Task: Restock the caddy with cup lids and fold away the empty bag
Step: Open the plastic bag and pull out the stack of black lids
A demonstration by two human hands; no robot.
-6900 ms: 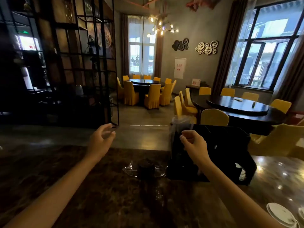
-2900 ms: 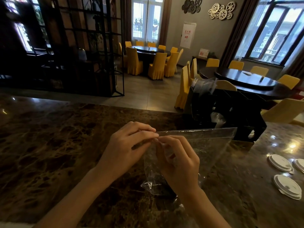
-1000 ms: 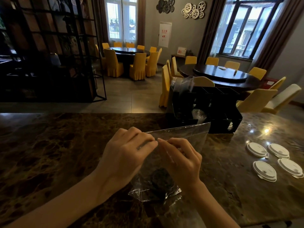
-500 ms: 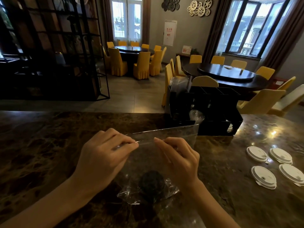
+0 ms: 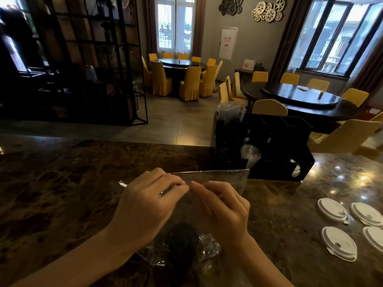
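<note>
A clear plastic bag (image 5: 223, 181) stands on the dark marble counter (image 5: 62, 193) in front of me, with a stack of black cup lids (image 5: 181, 241) in its bottom. My left hand (image 5: 145, 206) and my right hand (image 5: 223, 210) both pinch the bag's top edge, fingertips almost touching in the middle. Behind the bag sits the black caddy (image 5: 275, 146), with clear plastic wrap (image 5: 231, 112) sticking out of its left compartment and a clear cup (image 5: 250, 156) in its front.
Several white cup lids (image 5: 337, 243) lie on the counter at the right. Beyond the counter's far edge are round dark tables (image 5: 298, 98) with yellow chairs and a black metal shelf (image 5: 83, 59) on the left.
My hands, apart along the bag's top edge half a second ago, have come together at its middle. The bag stays on the counter with the black lids inside.
</note>
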